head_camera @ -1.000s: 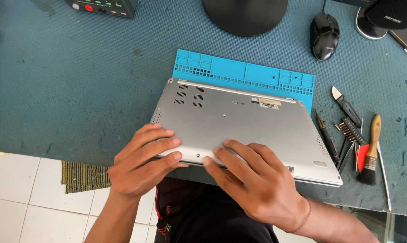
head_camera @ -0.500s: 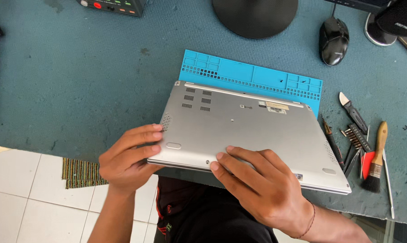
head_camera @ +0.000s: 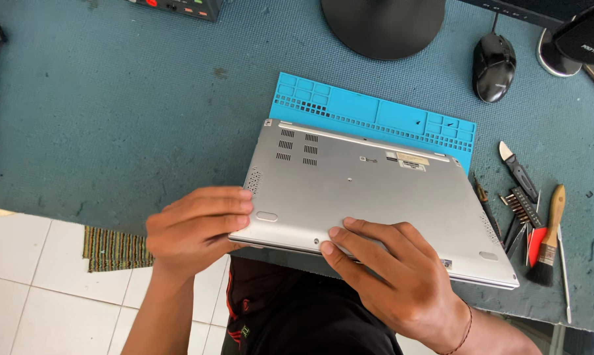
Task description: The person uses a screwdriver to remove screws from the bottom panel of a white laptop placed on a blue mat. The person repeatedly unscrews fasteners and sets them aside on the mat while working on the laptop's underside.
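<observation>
A silver laptop (head_camera: pixel 376 197) lies upside down on a blue silicone work mat (head_camera: pixel 369 112), its near edge hanging past the table's front edge. My left hand (head_camera: pixel 195 227) grips the laptop's near left corner, fingers on the bottom cover and thumb hidden under it. My right hand (head_camera: pixel 392 276) lies on the near edge toward the middle, fingers spread flat on the cover. Vent slots and small labels show on the cover.
Several hand tools and a brush (head_camera: pixel 547 240) lie right of the laptop. A black mouse (head_camera: pixel 494 59), a round monitor base (head_camera: pixel 382 23) and a speaker (head_camera: pixel 583 36) stand at the back. A striped rug (head_camera: pixel 113 250) lies on the white tiled floor.
My left hand slid left from the top of the cover to the near left corner and took hold of it. My right hand stayed on the near edge.
</observation>
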